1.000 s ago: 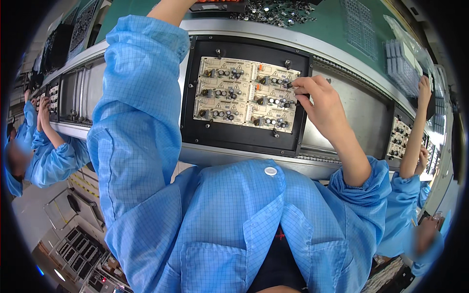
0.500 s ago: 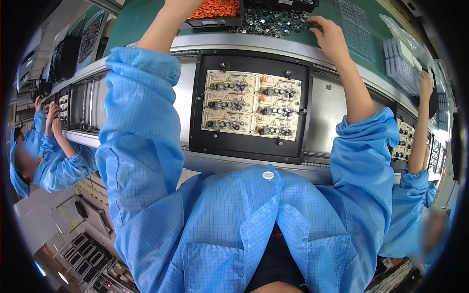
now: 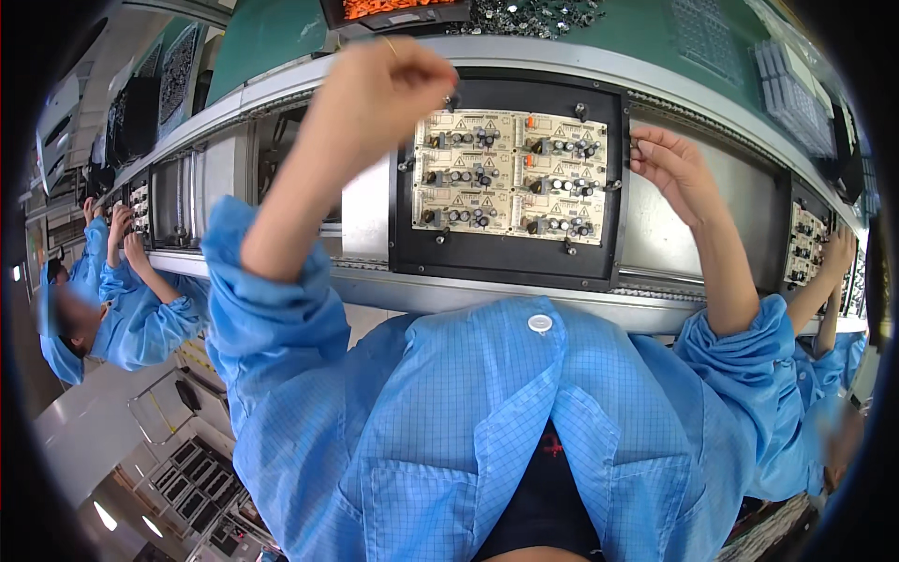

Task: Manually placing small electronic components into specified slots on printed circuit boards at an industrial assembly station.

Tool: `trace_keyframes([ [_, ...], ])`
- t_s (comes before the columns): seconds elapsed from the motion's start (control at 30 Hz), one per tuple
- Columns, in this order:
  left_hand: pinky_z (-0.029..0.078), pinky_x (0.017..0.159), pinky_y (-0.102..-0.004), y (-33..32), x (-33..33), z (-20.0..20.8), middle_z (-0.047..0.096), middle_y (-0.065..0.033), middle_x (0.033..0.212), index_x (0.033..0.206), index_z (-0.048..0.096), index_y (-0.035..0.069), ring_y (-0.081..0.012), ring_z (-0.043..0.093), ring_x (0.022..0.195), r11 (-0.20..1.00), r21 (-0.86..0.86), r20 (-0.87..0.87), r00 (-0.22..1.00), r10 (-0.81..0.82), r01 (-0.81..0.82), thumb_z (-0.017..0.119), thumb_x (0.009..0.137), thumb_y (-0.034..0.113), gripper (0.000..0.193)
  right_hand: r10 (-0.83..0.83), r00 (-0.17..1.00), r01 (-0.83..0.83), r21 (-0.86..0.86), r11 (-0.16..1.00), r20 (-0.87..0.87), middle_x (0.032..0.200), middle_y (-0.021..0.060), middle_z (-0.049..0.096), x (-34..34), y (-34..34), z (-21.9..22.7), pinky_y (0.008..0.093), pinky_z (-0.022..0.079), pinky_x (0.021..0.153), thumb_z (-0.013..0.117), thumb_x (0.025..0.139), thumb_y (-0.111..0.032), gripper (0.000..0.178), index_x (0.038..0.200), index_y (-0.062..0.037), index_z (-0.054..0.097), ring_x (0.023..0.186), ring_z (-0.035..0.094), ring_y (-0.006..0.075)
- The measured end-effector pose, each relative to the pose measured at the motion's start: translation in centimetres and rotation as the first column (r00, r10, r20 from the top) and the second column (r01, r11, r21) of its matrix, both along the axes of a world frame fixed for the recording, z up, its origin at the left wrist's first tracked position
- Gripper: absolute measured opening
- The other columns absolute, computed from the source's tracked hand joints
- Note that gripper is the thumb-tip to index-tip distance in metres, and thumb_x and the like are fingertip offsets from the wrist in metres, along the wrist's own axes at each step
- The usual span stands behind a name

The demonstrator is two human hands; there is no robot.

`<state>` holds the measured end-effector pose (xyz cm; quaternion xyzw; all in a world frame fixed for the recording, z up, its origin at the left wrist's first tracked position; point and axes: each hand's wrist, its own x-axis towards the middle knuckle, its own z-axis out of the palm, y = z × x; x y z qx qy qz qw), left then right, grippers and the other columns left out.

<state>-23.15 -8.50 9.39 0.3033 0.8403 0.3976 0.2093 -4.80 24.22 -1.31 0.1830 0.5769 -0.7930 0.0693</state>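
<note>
My left hand (image 3: 370,98) is raised over the upper left corner of a black frame (image 3: 403,253). Its fingers are pinched, and a bit of orange, looking like one of the small orange components, shows at the tips. Beyond the frame's right edge, my right hand (image 3: 676,170) has thumb and fingers closed together; a small dark thing seems to be between them, too small to name. Within the frame lies a cream circuit board panel (image 3: 513,178) of several repeated sections, carrying capacitors and, near its top middle, two orange components (image 3: 530,123).
A black bin of orange components (image 3: 389,7) and a heap of small metallic parts (image 3: 534,15) sit on the green bench (image 3: 637,28). Clear plastic trays (image 3: 791,94) are stacked at right. The conveyor rail (image 3: 356,272) runs crosswise; co-workers in blue (image 3: 140,323) work on both sides.
Both hands have come back from the bench parts toward the black frame, the left from the orange bin, the right from the metallic heap. The view has shifted a little.
</note>
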Motion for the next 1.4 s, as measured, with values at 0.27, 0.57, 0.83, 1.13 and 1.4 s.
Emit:
trace_keyframes([
  [0.27,0.053,0.066,-0.0322,1.5,11.0,-2.0,0.067,-0.0135,0.079,0.094,0.067,-0.002,-0.0229,0.066,0.074,0.998,-0.042,-0.018,0.999,0.047,-0.048,0.066,0.084,0.003,0.012,-0.048,0.997,0.03,-0.271,0.962,-0.062,0.103,0.0063,0.065,0.5,-0.9,-1.0,0.0241,0.051,0.084,0.061,0.095,-0.008,0.026,0.118,0.0027,0.062,0.09,0.061,0.0116],
  [0.57,0.05,0.08,-0.0424,3.7,12.8,-3.9,0.067,-0.0172,0.083,0.09,0.067,-0.002,-0.0356,0.062,0.087,0.981,-0.188,-0.236,0.967,-0.091,0.046,0.065,0.079,0.001,0.012,-0.107,0.982,0.059,-0.277,0.959,-0.159,0.107,0.0063,0.065,1.3,1.8,0.1,0.023,0.05,0.084,0.061,0.095,-0.007,0.031,0.123,0.0043,0.06,0.092,0.06,0.011],
  [0.83,0.05,0.079,-0.0425,4.4,12.6,-4.4,0.067,-0.0179,0.082,0.086,0.067,-0.003,-0.0365,0.062,0.086,0.982,-0.185,-0.25,0.964,-0.087,0.041,0.066,0.08,0.002,0.008,-0.197,0.961,0.159,-0.195,0.968,-0.192,0.112,0.0079,0.064,2.0,2.9,1.7,0.0232,0.049,0.087,0.061,0.095,-0.007,0.033,0.126,0.0056,0.059,0.096,0.059,0.0123],
  [1.13,0.051,0.076,-0.0424,4.3,11.8,-4.0,0.067,-0.0165,0.08,0.094,0.065,-0.001,-0.0359,0.064,0.082,0.955,-0.293,-0.191,0.976,-0.106,0.046,0.069,0.082,0.006,0.014,-0.083,0.954,0.038,-0.161,0.986,-0.287,0.111,0.0103,0.067,1.9,2.7,1.4,0.0259,0.049,0.089,0.064,0.094,-0.009,0.03,0.121,0.0035,0.063,0.099,0.061,0.0141],
  [1.4,0.052,0.076,-0.0482,5.4,-7.0,-1.7,0.068,-0.0262,0.091,0.095,0.066,-0.005,-0.0419,0.065,0.084,0.968,-0.005,-0.85,0.511,0.127,-0.249,0.063,0.086,0.011,0.019,0.014,0.974,-0.022,-0.037,0.999,-0.225,0.108,0.0101,0.068,2.2,1.1,2.4,0.0281,0.053,0.083,0.066,0.089,-0.002,0.023,0.111,0.0021,0.069,0.088,0.064,0.0153],
])
